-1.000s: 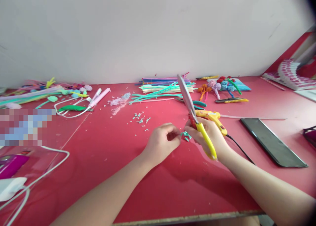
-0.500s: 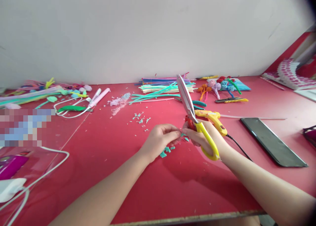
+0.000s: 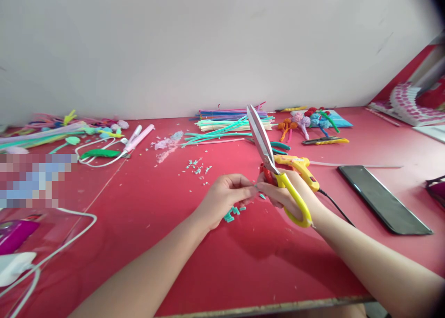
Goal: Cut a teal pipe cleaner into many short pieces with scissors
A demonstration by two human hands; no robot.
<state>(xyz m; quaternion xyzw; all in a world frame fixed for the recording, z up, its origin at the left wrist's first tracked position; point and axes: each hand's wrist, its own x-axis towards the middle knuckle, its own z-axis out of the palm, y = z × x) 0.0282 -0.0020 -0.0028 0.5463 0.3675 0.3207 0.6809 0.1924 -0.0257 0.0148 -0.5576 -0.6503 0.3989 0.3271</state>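
My right hand (image 3: 285, 193) holds yellow-handled scissors (image 3: 266, 144), the blades pointing up and away. Its thumb and forefinger meet the fingertips of my left hand (image 3: 232, 193). Between the two hands a tiny green piece of pipe cleaner (image 3: 256, 186) just shows, pinched by my left fingers; most of it is hidden. Several short green cut pieces (image 3: 233, 213) lie on the red table beneath my left hand. One more green piece (image 3: 262, 196) is close to my right fingers.
Behind my hands lie bundled pipe cleaners (image 3: 222, 125) and green fuzz scraps (image 3: 198, 167). A yellow glue gun (image 3: 297, 167) sits beyond my right hand, with a phone (image 3: 384, 200) further right. At left are a pink hair-iron-like tool (image 3: 139, 138) and white cables (image 3: 86, 214).
The scissors have tilted slightly in my right hand. My fingertips have come closer together, and less of the green piece between them shows.
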